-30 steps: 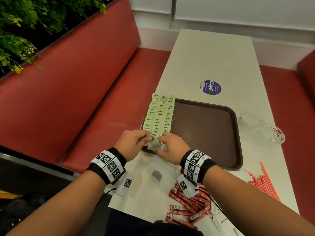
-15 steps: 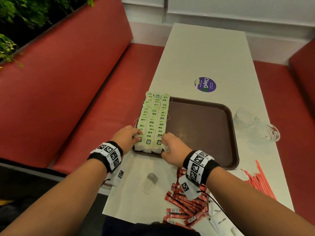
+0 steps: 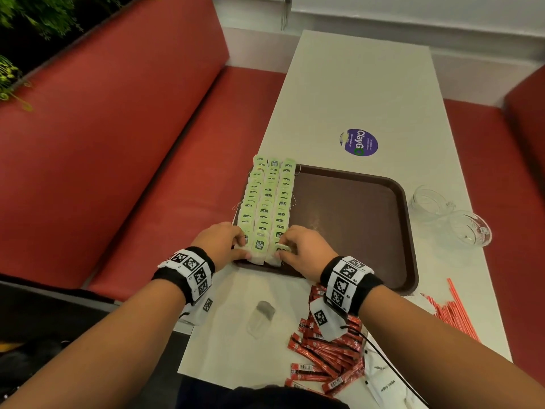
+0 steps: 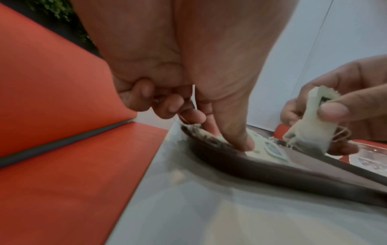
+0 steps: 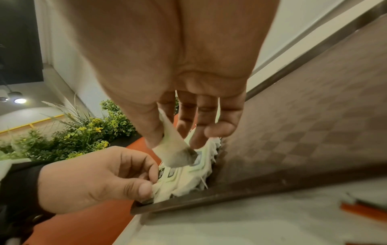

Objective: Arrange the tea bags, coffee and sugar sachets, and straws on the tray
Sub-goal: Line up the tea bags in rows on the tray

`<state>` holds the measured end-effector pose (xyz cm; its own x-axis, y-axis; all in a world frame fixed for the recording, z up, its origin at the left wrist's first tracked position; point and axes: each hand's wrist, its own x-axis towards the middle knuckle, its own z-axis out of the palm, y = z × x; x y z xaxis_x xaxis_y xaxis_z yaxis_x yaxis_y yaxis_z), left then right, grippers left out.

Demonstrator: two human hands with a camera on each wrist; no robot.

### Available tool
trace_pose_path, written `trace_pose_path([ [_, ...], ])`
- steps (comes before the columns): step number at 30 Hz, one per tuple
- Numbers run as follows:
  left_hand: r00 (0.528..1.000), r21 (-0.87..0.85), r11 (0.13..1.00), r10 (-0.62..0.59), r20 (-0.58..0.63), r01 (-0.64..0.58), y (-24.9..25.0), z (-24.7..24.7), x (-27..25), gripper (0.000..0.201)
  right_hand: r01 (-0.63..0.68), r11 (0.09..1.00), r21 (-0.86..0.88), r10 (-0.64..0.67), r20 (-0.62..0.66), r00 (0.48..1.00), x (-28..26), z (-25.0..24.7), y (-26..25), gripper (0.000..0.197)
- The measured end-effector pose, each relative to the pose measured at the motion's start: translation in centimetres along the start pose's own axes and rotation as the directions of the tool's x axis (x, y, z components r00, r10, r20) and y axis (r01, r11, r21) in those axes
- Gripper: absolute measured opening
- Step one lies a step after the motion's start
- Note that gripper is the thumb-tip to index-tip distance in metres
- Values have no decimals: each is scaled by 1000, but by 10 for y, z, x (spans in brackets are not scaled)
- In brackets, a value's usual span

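A white paper tea bag with a green tag (image 4: 314, 122) hangs pinched in the right hand (image 3: 303, 249), just over the near end of three rows of tea bags (image 3: 269, 199) on the brown plastic tray (image 3: 354, 219). The left hand (image 3: 221, 242) pinches the row's nearest bag beside it — best lay the new bag flat, tag up, overlapping its neighbour, keeping the rows steadied.

You sit at a long white table (image 3: 368, 93) with a purple sticker (image 3: 358, 142). A red bench (image 3: 118, 149) runs along your left, with green plants (image 3: 32, 16) behind its backrest. A pale wall (image 3: 413, 13) closes the far end.
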<state>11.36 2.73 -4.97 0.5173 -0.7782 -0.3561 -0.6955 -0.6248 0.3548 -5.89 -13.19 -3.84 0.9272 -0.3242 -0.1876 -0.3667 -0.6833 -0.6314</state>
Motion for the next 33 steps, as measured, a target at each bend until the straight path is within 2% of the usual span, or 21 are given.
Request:
trace_pose_path([
  [2,996,-105,991,82,-33,-85,5,-4,-3,35,-12,1000,23,13,-35,999,2,-3,-2,14],
  [5,979,-333,921,185,-81,-202,20,-4,-12,31,-9,995,95,16,-67,998,5,-3,-4,9],
  [8,973,-354,908,184,-141,-223,31,1,-18,18,-22,984,175,32,-55,998,8,-1,-8,10],
  [11,981,-313,938,102,-167,-151,30,6,-15,21,-78,986,146,90,-79,993,13,4,-7,16],
  [13,992,-273,960,28,-123,-61,25,10,-13,25,-150,985,86,156,-74,985,15,7,0,17],
  [16,996,-207,978,-51,-68,36,18,17,-11,36,-274,962,-3,274,24,962,17,12,10,30],
  [18,996,-168,983,-81,-41,73,17,17,-10,39,-311,950,-19,311,80,947,17,13,12,39],
  [22,995,-96,990,-99,21,101,19,13,-5,34,-306,951,-41,309,107,945,20,19,11,41],
  [28,990,-32,990,-140,-22,140,25,13,-2,15,-288,957,-12,289,31,957,23,19,6,39],
  [31,986,-40,988,-155,-65,152,27,11,-8,30,-282,959,-4,282,29,959,19,18,4,40],
  [33,986,-81,990,-126,-111,117,28,10,-17,32,-270,963,-21,271,23,962,13,16,0,43],
])
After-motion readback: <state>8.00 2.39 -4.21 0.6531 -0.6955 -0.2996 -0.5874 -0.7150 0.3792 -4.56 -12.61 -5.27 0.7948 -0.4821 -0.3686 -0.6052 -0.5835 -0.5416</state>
